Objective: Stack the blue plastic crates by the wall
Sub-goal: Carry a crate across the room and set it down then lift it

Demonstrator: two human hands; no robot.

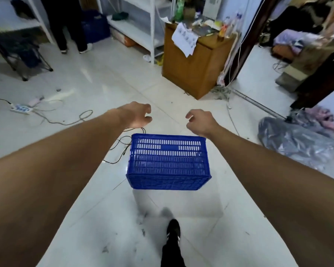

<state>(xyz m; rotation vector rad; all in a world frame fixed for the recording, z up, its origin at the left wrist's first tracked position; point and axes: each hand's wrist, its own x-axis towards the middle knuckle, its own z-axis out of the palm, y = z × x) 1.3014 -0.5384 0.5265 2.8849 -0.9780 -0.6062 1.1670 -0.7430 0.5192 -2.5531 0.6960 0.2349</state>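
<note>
A blue plastic crate (168, 161) with slotted walls sits upside down on the white tiled floor in the middle of the view. My left hand (137, 115) hovers above and beyond its far left corner, fingers curled and apart, holding nothing. My right hand (200, 121) hovers over the far right corner, also curled, apart from the crate and empty. Another blue crate (94, 26) stands far back by the shelving, partly hidden behind a person's legs.
A wooden cabinet (193, 62) piled with papers stands ahead right. White shelving (141, 33) lines the back. A power strip (20, 108) and loose cables (123, 143) lie left of the crate. A plastic-wrapped bundle (297, 143) lies right. A person (69, 26) stands at the back. My foot (173, 234) is below.
</note>
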